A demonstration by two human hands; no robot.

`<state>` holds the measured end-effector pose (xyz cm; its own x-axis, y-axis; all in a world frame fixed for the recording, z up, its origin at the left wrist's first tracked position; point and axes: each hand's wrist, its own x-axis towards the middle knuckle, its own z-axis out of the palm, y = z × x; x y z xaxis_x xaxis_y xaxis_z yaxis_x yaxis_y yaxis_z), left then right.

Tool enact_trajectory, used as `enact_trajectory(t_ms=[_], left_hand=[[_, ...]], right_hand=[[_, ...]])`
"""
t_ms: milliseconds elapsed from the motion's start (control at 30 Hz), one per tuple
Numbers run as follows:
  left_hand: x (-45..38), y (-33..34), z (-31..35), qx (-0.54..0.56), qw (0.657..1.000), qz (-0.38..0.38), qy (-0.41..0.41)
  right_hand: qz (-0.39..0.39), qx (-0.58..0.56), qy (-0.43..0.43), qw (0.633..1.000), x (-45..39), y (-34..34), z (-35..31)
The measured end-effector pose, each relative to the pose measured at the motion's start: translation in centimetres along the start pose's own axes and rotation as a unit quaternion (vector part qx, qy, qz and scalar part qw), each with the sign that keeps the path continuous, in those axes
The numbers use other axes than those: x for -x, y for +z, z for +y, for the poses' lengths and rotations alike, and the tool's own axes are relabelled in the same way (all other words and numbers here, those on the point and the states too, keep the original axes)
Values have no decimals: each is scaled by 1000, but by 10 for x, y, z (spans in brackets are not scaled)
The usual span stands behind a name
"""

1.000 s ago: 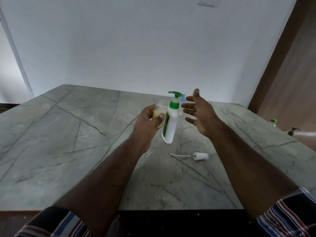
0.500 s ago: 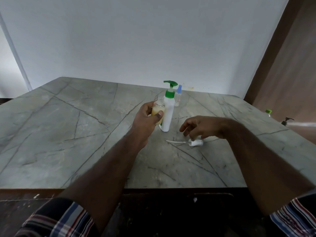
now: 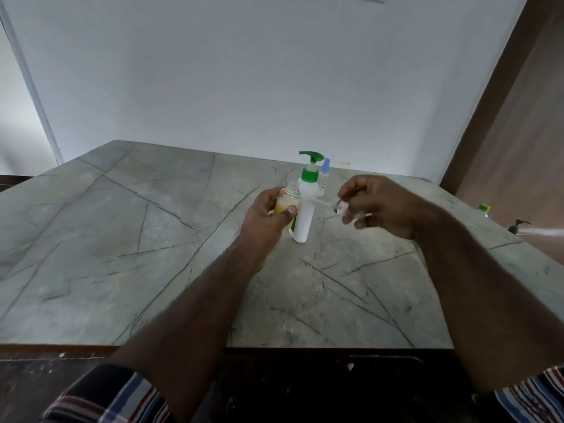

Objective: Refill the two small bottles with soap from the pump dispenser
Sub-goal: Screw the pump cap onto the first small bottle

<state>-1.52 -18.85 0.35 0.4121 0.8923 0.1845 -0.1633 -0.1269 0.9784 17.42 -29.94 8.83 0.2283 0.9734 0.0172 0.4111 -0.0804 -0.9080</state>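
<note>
Above grey table [image 3: 128, 239], left hand [image 3: 265, 221] gripping open bottle [image 3: 288, 203], right hand [image 3: 378, 206] pinching spray cap [image 3: 343, 207]

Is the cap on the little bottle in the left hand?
No, the little bottle in the left hand has a bare open neck, and the right hand holds the white cap.

A grey marble tabletop with dark veins [image 3: 128, 239] stands against a plain pale wall [image 3: 244, 71]. A brown wooden panel [image 3: 518, 132] rises past its right edge; dark floor [image 3: 36, 383] shows below its near edge.
</note>
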Motion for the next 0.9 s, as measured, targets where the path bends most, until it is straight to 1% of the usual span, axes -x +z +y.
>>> enact_trajectory(t_ms=[100, 200, 267, 367, 533, 667, 767, 900], left_hand=[[-1, -1, 0, 9, 1000, -8, 2], [-1, -1, -1, 7, 1000, -13, 9], [0, -1, -1, 8, 1000, -13, 9], [-1, -1, 0, 5, 1000, -13, 10], [0, 0, 0, -6, 1000, -12, 15], [0, 0, 2, -14, 1000, -11, 14], [1, 0, 3, -15, 1000, -10, 13], [1, 1, 3, -17, 1000, -10, 16]], right_hand=[[61, -116, -57, 990, -3, -6, -17], [96, -158, -97, 978, -7, -9, -30], [117, -153, -109, 975, -10, -10, -37], [139, -114, -111, 977, -15, -8, -45], [148, -64, -109, 981, -20, -3, -50], [152, -67, -114, 979, -23, -2, -53], [172, -79, -122, 974, -24, -4, -55], [164, -49, -115, 978, -25, -3, -58]])
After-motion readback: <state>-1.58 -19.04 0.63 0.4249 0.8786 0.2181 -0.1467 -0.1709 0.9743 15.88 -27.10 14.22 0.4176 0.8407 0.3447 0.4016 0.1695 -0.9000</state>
